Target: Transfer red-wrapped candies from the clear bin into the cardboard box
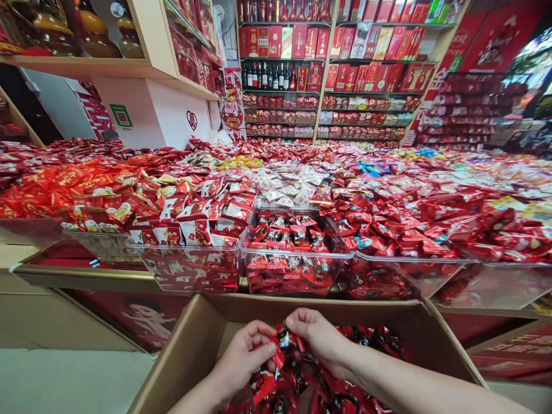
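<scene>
Red, glossy wrapping crinkles around the small packet (284, 340) I hold between both hands, over a loose heap (264, 386) of shiny red-and-black ones. My left hand (246, 355) has thumb and curled fingers nearly together on one side of it; my right hand (319, 338) pinches its upper edge, fingertips close. Around the heap rise the flat, matt walls of a brown cardboard box (172, 353). Beyond stands a clear, hard plastic bin (276, 252), full of similar packets.
</scene>
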A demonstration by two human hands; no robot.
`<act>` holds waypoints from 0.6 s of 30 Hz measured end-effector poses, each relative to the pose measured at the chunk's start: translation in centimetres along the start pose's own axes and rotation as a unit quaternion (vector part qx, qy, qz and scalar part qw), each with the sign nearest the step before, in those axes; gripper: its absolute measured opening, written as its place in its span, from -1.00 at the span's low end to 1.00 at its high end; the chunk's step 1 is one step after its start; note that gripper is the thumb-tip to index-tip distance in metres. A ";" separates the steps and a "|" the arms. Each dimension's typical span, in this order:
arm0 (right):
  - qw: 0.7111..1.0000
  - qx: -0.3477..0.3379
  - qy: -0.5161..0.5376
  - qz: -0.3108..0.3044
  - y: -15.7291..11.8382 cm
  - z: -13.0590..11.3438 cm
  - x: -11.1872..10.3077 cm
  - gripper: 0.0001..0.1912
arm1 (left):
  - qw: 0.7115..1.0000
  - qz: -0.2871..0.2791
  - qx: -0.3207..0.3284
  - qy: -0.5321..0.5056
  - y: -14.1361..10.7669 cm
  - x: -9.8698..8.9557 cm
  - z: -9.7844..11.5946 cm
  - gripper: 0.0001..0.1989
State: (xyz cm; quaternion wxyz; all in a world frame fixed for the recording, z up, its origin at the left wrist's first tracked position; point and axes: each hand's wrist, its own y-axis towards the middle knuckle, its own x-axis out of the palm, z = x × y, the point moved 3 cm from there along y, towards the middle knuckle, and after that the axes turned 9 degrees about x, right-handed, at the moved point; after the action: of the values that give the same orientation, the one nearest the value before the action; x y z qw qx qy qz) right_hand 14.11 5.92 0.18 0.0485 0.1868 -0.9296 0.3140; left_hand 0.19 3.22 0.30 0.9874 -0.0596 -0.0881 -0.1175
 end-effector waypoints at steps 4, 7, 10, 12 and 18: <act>0.998 -0.007 0.056 -0.030 -0.4 -0.9 -0.1 -0.68 | 0.999 0.001 0.032 0.001 0.0 0.2 1.0 -0.76; 0.997 -0.001 0.073 -0.031 -0.8 -1.0 -0.1 -0.65 | 0.999 0.011 0.033 0.000 0.1 0.1 1.0 -0.73; 0.998 -0.018 0.048 -0.037 -0.9 -0.9 0.3 -0.66 | 0.999 0.027 0.028 0.006 0.2 -0.2 0.4 -0.74; 0.999 -0.017 0.016 -0.028 -0.8 -0.6 0.4 -0.64 | 1.000 0.016 0.015 0.010 0.2 -0.2 -0.2 -0.71; 0.996 -0.052 -0.054 -0.044 -0.1 -0.2 0.4 -0.73 | 0.999 -0.033 -0.011 0.000 -0.4 0.4 -0.8 -0.64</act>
State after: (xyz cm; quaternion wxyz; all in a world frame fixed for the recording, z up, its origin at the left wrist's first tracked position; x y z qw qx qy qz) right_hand 13.76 5.81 0.46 0.0210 0.2414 -0.9368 0.2524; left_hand 0.63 2.61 -0.37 0.9822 -0.0679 -0.0885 -0.1514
